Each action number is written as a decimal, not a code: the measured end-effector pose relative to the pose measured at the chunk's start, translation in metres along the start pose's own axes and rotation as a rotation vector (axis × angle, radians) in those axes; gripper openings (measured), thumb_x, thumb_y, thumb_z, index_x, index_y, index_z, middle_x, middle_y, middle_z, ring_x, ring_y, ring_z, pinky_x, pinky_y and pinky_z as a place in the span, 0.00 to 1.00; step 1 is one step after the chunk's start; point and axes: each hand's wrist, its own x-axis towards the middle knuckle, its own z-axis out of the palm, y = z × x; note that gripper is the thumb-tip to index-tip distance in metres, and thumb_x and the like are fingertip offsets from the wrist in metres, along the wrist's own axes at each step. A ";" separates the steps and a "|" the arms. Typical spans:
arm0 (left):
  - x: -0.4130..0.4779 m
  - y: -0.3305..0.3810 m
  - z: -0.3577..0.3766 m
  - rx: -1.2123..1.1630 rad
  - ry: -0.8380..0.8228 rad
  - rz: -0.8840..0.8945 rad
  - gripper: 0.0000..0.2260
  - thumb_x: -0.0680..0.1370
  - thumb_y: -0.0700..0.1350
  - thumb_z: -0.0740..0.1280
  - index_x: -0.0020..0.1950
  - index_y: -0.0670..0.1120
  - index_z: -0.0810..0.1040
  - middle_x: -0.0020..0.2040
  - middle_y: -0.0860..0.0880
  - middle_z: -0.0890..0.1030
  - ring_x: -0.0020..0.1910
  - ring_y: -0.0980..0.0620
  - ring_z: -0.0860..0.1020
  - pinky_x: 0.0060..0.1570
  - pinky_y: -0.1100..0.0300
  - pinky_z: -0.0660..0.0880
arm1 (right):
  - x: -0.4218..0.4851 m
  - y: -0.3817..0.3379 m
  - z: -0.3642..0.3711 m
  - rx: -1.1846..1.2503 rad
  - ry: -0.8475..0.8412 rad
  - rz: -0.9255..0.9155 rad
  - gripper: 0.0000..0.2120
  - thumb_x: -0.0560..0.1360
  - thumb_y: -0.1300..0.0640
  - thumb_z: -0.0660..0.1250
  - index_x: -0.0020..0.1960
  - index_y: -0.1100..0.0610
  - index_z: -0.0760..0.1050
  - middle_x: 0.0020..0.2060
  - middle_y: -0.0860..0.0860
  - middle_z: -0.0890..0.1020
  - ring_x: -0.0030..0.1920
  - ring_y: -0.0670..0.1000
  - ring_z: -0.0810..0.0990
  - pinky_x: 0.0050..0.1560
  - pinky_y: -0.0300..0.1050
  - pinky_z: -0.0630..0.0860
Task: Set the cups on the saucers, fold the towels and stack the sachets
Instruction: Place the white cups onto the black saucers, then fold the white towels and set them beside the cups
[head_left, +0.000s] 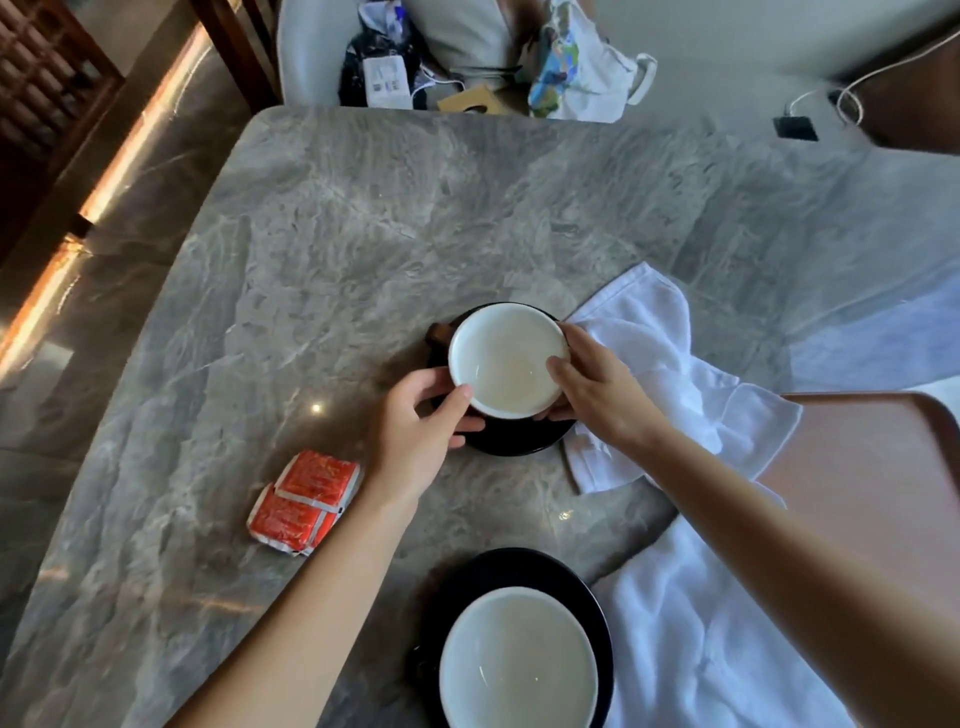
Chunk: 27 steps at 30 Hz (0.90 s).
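Marble table, 2 cups, 2 saucers, 2 towels, 2 sachets, both hands' fingers holding far cup

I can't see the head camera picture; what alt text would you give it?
Two bare hands, left hand and right hand, hold a white-lined far cup over a dark far saucer on a grey marble table. Nearby: another near cup on its near saucer, orange sachets, crumpled white towels.
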 end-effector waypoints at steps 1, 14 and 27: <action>0.000 0.000 0.001 0.000 0.000 0.001 0.08 0.77 0.41 0.64 0.56 0.46 0.75 0.47 0.52 0.82 0.32 0.59 0.83 0.31 0.69 0.76 | 0.000 -0.001 -0.002 -0.015 -0.005 0.003 0.15 0.79 0.60 0.57 0.64 0.51 0.70 0.47 0.49 0.79 0.37 0.54 0.85 0.39 0.50 0.83; -0.041 0.008 0.028 0.266 -0.253 0.406 0.05 0.72 0.43 0.65 0.45 0.52 0.76 0.36 0.55 0.77 0.32 0.59 0.74 0.33 0.71 0.68 | -0.055 0.030 -0.068 -0.569 0.304 -0.312 0.07 0.72 0.58 0.68 0.48 0.50 0.76 0.47 0.47 0.77 0.48 0.48 0.77 0.47 0.49 0.76; -0.042 0.002 0.114 0.775 -0.434 0.639 0.18 0.70 0.48 0.70 0.58 0.48 0.72 0.57 0.52 0.74 0.55 0.51 0.76 0.51 0.50 0.75 | -0.094 0.056 -0.084 -0.521 0.434 -0.329 0.10 0.72 0.58 0.64 0.49 0.48 0.79 0.45 0.46 0.79 0.47 0.48 0.78 0.45 0.46 0.76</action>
